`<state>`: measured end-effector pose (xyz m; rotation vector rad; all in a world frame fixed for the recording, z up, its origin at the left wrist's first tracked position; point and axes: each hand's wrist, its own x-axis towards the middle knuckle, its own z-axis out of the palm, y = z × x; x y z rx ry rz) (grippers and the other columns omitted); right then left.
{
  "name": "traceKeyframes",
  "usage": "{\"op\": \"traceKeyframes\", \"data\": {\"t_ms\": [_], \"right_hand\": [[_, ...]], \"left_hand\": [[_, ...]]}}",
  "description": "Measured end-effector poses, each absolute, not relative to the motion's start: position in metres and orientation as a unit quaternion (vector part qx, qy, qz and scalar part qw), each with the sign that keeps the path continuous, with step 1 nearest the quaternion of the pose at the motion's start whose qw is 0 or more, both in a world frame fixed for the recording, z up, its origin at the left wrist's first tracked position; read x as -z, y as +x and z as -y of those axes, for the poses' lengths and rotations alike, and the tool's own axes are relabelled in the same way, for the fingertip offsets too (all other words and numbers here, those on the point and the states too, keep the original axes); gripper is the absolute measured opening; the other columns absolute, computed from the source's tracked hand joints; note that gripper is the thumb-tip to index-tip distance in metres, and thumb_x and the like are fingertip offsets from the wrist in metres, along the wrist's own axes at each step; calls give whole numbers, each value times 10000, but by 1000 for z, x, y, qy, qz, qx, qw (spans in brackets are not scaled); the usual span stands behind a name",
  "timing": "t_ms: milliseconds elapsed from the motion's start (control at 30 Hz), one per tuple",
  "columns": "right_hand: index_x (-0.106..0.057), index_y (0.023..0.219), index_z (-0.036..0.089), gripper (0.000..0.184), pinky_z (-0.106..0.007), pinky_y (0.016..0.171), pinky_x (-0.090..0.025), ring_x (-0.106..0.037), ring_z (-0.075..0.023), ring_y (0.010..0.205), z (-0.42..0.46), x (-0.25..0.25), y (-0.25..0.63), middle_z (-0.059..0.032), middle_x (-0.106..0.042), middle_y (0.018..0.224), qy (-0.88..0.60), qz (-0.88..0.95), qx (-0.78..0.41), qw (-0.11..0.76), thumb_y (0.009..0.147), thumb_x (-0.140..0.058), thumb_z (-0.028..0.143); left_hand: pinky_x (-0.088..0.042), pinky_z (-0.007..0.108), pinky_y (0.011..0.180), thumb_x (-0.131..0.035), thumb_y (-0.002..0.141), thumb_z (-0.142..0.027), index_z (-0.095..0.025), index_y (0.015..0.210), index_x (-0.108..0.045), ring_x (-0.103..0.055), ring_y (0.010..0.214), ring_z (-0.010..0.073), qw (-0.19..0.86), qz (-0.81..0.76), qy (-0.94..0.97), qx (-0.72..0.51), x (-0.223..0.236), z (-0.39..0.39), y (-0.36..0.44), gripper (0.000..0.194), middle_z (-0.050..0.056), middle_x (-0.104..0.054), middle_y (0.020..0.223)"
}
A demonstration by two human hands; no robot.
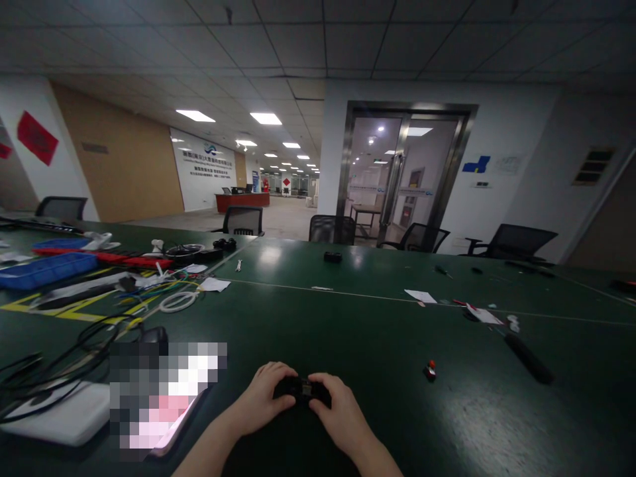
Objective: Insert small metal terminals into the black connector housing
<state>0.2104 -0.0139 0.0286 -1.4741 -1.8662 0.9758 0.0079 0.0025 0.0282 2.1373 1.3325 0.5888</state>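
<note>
Low in the middle of the head view, my left hand (267, 395) and my right hand (338, 404) grip a small black device (305, 389) from its two ends. Fingers curl over its far side, and both thumbs press on the near side. A lighter grey part shows at its centre between the thumbs. Most of the device is hidden by my fingers, so its exact kind cannot be made out. To the right of my right hand, a small red-and-black item (430, 371) stands on the dark green table (377, 331).
On the left lie a blurred-out phone-like slab (193, 391), a white box (64, 411), black cables (79, 351), a coiled white cable (179, 302) and a blue tray (50, 269). A black block (332, 256) sits ahead. At right is a long black object (527, 358). Chairs line the far edge.
</note>
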Motion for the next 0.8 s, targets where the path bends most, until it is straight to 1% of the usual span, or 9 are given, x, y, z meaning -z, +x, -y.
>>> {"op": "traceKeyframes", "data": {"t_ms": [167,300,400,633,800], "right_hand": [[-622,984,269,279,-342,956,-374,-505,-199,1105,16,-33,208,5,-571,1145,-539,706,-363,282,714,-604,202],[-625,917,258,205,-345,937,-386,-512,-194,1085,17,-34,206,4,-574,1118,-545,704,-360,280,733,-573,184],[-620,918,265,204,-355,941,-381,-500,-200,1102,16,-31,206,6,-558,1146,-552,700,-359,275,734,-573,192],[-597,883,234,175,-318,957,-354,-501,-188,1094,12,-24,206,-19,-568,1116,-525,721,-338,301,730,-552,160],[-581,901,240,156,-311,935,-371,-500,-188,1094,12,-23,206,-12,-543,1138,-528,702,-360,313,761,-526,201]], "left_hand": [[-332,365,961,-621,711,-238,-253,1054,-572,-484,1076,230,282,-498,788,-228,-26,-3,8,347,22,-587,1098],[-336,372,964,-636,694,-240,-255,1091,-559,-487,1081,237,287,-500,782,-236,-24,-4,8,404,26,-593,1100],[-335,378,973,-643,682,-227,-256,1119,-549,-490,1084,239,292,-503,777,-243,-22,-4,8,449,31,-596,1101],[-348,367,960,-627,695,-228,-259,1099,-556,-491,1076,233,298,-504,774,-241,-21,-5,8,411,26,-597,1082],[-341,356,964,-623,703,-231,-240,1119,-549,-486,1073,227,312,-509,766,-237,-26,-4,9,422,35,-591,1075]]}}
